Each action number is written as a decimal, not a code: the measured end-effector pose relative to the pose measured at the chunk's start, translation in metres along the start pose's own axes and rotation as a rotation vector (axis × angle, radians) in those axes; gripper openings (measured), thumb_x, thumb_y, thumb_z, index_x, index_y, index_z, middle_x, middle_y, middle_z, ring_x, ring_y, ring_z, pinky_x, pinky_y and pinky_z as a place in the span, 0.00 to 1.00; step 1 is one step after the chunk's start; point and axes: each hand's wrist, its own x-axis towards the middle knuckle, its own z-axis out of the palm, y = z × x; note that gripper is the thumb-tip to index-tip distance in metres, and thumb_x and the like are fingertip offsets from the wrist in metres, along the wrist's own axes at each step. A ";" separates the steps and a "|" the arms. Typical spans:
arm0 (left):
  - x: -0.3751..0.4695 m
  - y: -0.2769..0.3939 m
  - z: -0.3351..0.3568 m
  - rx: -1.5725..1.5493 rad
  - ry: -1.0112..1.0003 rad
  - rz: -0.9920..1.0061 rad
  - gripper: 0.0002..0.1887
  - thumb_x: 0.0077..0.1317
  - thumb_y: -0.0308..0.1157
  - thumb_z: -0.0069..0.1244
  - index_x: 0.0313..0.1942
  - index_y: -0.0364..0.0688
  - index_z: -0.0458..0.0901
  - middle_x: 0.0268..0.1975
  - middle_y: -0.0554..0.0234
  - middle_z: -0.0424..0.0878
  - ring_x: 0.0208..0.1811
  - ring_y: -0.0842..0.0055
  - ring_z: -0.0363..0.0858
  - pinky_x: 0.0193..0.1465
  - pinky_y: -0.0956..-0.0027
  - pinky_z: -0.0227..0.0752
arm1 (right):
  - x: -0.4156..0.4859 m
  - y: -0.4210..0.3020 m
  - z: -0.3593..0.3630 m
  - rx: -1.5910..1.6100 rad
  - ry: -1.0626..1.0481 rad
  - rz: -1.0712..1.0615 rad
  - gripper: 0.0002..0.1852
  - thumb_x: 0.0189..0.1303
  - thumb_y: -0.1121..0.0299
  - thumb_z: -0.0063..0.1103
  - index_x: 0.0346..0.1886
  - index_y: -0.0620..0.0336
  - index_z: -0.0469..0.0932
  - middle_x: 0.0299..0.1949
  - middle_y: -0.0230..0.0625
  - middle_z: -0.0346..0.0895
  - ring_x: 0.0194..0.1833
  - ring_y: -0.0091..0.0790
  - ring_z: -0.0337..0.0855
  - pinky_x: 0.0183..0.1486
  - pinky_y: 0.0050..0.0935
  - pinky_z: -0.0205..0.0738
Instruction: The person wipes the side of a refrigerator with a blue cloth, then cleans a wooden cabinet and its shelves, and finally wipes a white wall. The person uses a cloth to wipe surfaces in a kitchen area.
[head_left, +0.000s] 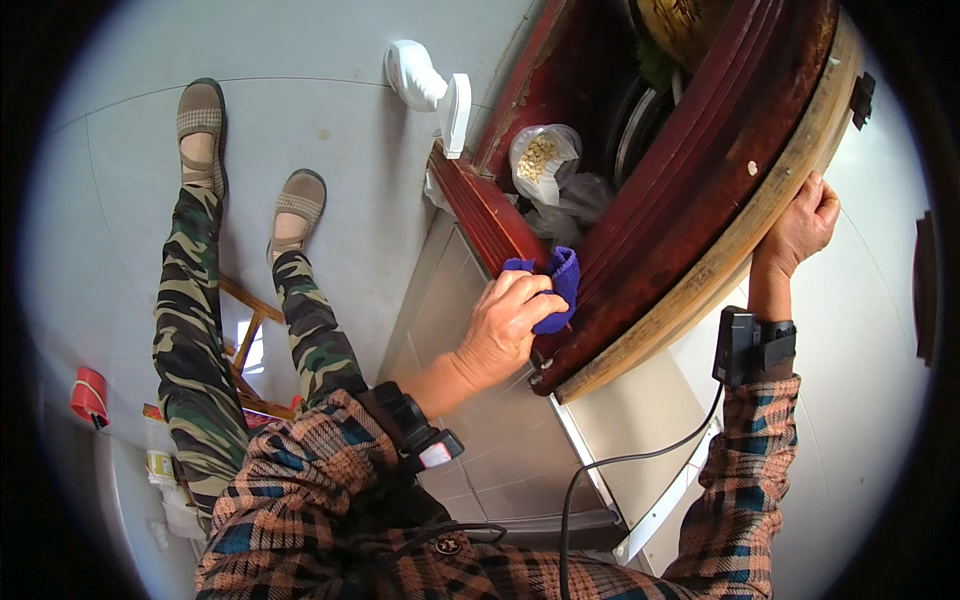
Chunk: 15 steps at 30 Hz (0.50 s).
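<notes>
My left hand is closed on a bunched purple cloth. The cloth touches the near inner corner of a dark red wooden furniture piece, where the trim meets the long moulded side. At the right, my right hand grips the bare-wood outer edge of that side; some of its fingers are hidden. Inside the open compartment, a clear plastic tub holds pale seeds or nuts on white lining. Crumpled translucent plastic lies beside it.
A white spray bottle stands past the trim's far end. Deeper in the compartment is a dark round object with a metal rim. Tiled panels lie below the trim. A wooden stool is by my legs, and a black cable hangs from my right wrist.
</notes>
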 end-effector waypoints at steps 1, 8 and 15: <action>0.000 -0.011 -0.005 0.019 -0.005 0.048 0.26 0.39 0.11 0.41 0.40 0.38 0.82 0.44 0.51 0.77 0.49 0.54 0.73 0.56 0.58 0.70 | -0.001 0.000 0.000 -0.008 -0.008 -0.025 0.13 0.68 0.62 0.56 0.36 0.64 0.75 0.33 0.31 0.76 0.34 0.23 0.72 0.40 0.25 0.71; 0.057 -0.109 -0.034 0.330 -0.080 -0.075 0.26 0.47 0.10 0.44 0.47 0.42 0.82 0.46 0.58 0.82 0.51 0.57 0.75 0.57 0.58 0.70 | -0.005 -0.004 -0.004 0.099 -0.063 0.063 0.13 0.71 0.62 0.54 0.38 0.64 0.74 0.33 0.30 0.76 0.34 0.21 0.73 0.41 0.23 0.72; 0.069 -0.056 -0.023 0.228 -0.553 0.089 0.19 0.47 0.16 0.50 0.39 0.47 0.85 0.44 0.68 0.84 0.54 0.66 0.75 0.52 0.60 0.69 | -0.008 -0.009 -0.004 0.039 -0.048 0.013 0.12 0.70 0.63 0.54 0.37 0.64 0.74 0.35 0.30 0.74 0.35 0.21 0.71 0.42 0.22 0.71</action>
